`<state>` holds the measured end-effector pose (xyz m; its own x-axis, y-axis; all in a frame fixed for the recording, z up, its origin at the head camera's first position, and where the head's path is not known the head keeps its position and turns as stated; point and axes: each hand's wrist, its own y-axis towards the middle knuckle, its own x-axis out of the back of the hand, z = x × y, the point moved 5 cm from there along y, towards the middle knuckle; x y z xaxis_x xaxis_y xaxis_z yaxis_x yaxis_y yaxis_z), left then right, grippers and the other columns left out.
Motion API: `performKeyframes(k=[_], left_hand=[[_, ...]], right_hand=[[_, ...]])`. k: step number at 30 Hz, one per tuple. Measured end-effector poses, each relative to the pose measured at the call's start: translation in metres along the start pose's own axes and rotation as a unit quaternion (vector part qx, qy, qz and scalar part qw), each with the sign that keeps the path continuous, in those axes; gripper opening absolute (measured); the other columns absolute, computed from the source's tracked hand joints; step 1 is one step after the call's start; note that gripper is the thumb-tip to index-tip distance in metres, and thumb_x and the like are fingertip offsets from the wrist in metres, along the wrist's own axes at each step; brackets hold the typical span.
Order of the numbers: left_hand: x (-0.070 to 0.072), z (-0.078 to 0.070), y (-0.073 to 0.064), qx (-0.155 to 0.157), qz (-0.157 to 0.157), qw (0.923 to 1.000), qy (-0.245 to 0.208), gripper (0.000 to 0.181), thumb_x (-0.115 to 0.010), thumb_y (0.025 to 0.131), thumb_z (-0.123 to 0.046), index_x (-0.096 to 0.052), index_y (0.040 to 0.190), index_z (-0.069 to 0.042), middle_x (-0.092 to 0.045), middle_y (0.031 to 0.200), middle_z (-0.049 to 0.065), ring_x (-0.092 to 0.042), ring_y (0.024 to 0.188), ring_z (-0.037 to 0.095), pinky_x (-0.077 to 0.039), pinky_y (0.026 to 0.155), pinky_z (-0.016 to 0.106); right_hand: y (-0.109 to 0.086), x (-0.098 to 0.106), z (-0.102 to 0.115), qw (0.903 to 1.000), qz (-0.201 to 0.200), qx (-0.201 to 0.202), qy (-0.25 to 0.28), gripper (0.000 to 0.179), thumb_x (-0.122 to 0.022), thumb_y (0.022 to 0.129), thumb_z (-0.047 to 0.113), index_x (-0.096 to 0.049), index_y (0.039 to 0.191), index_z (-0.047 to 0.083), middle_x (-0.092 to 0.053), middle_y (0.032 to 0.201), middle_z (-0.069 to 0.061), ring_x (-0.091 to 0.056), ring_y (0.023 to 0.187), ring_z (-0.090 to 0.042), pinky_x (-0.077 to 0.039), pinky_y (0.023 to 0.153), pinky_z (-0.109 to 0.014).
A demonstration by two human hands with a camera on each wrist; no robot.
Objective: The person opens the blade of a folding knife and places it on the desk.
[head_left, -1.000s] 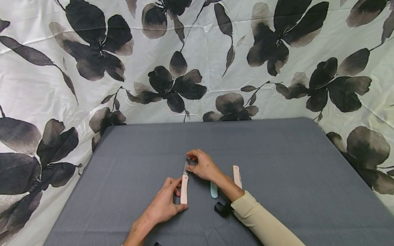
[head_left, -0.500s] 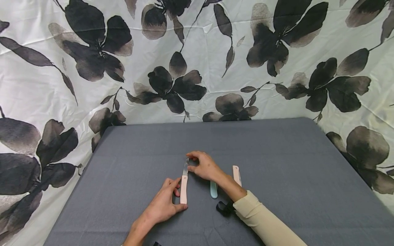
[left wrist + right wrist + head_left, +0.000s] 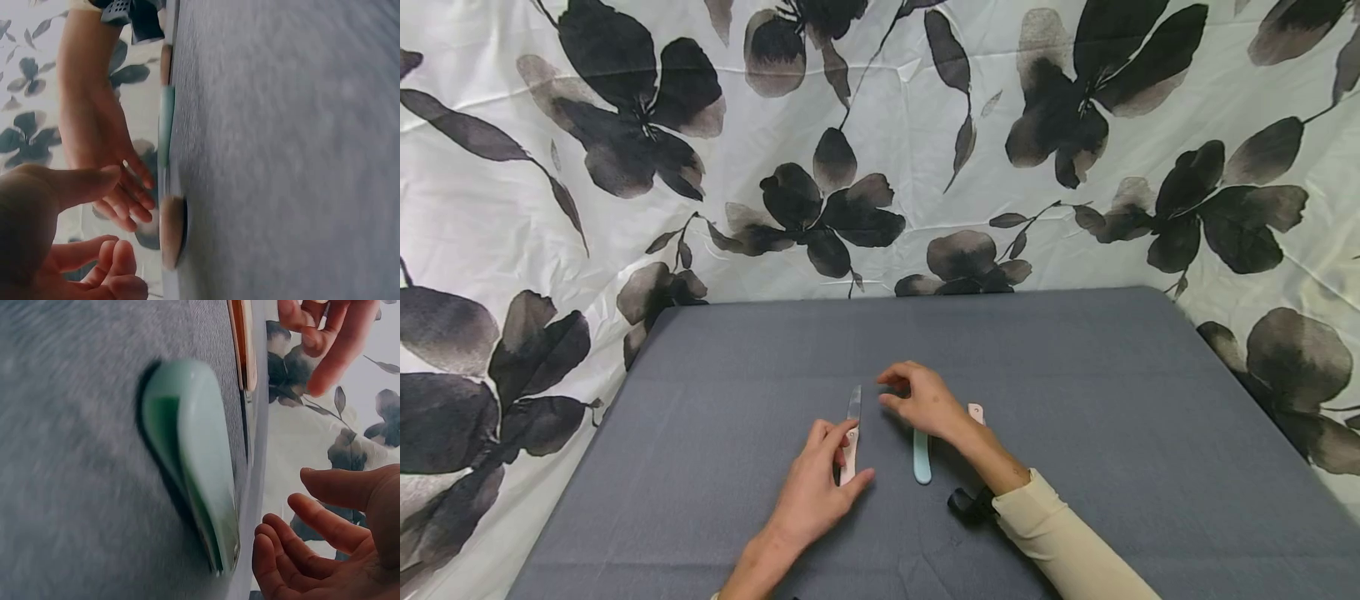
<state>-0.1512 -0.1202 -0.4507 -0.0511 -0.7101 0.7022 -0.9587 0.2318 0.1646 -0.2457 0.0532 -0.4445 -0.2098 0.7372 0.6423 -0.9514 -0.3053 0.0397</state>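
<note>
A knife with a pale pink handle (image 3: 850,457) lies on the grey table, its blade (image 3: 854,402) pointing away. My left hand (image 3: 808,487) hovers over it, thumb apart and fingers loosely bent; the left wrist view shows a gap between this hand (image 3: 69,231) and the handle (image 3: 170,232). To the right of the blade, my right hand (image 3: 927,406) is raised with relaxed fingers and nothing in them. Below that hand lies a mint-green handle (image 3: 922,458), slotted along its length (image 3: 203,431), with metal at its far end. Part of it is hidden by the hand.
Another pale pink handle (image 3: 976,413) shows behind my right forearm, mostly covered. A black strap (image 3: 972,505) hangs at the right wrist by the sleeve. A white cloth with dark flowers (image 3: 880,150) hangs behind the table (image 3: 737,350).
My right hand has let go of the knife's blade and moved right. The left hand's thumb has come off the handle's end, and that hand has shifted slightly over the knife.
</note>
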Motion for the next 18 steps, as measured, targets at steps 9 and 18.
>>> performKeyframes(k=[9,18], left_hand=[[-0.013,-0.015,0.004,-0.023,0.02,0.9994,0.013,0.059,-0.086,0.085,-0.011,-0.062,0.139,-0.006,-0.059,0.111,0.003,-0.06,0.091,0.012,-0.053,0.076,0.027],[-0.027,-0.025,0.004,-0.046,0.043,0.9976,0.029,0.053,-0.083,0.086,-0.01,-0.064,0.135,-0.004,-0.061,0.109,0.001,-0.063,0.089,0.01,-0.055,0.08,0.029]], right_hand=[[-0.006,0.014,-0.009,0.9996,-0.007,-0.028,-0.005,0.025,-0.073,0.096,0.011,-0.073,0.121,0.005,-0.071,0.118,-0.013,-0.066,0.101,-0.025,-0.055,0.087,-0.042],[-0.013,0.021,-0.017,0.9978,0.007,-0.044,-0.05,0.026,-0.075,0.094,0.006,-0.072,0.119,0.002,-0.071,0.113,-0.012,-0.066,0.097,-0.024,-0.056,0.086,-0.04]])
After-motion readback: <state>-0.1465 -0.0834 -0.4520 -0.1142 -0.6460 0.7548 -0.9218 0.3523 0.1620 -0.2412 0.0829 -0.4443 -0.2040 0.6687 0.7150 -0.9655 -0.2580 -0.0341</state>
